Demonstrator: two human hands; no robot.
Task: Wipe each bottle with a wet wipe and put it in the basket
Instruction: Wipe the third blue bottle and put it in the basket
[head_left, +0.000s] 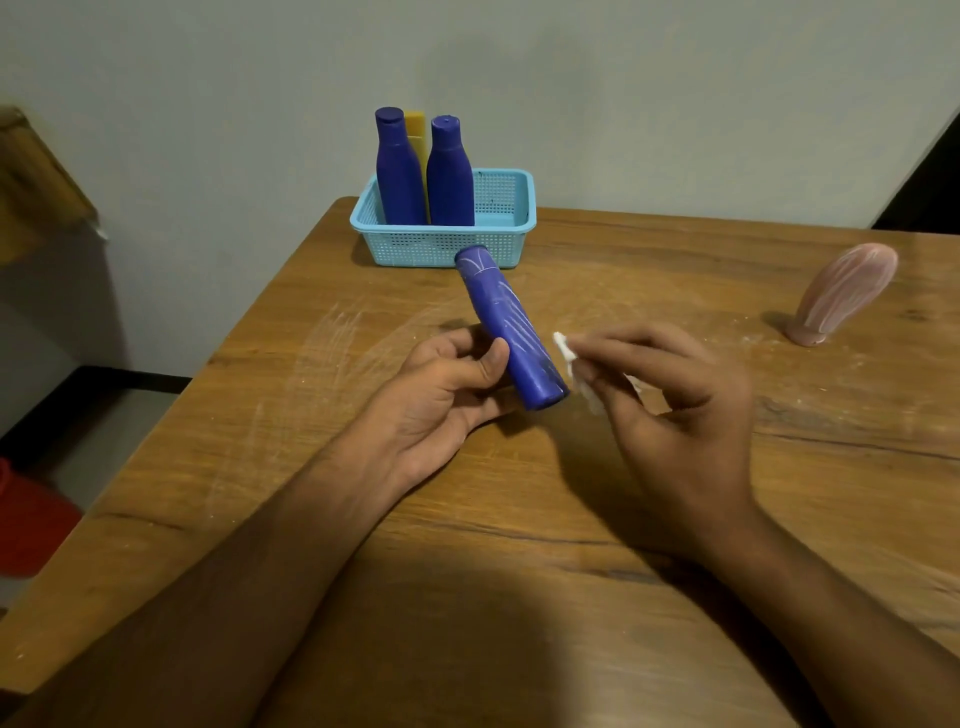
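Three bottles (410, 166) already stand in the far blue basket (511, 228). The left hand (441, 395) has its grip around a streaked blue bottle (511, 332) above the surface (363, 519) while the right hand (670, 400) pinches the wipe (566, 353) beside it; a marked pink bottle (841, 293) waits far right

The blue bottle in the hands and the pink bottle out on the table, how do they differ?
The blue bottle is held tilted above the table by the left hand; the pink bottle stands alone, cap down, leaning, untouched. The right hand holds a wet wipe beside the blue one only. Both carry white streaks.
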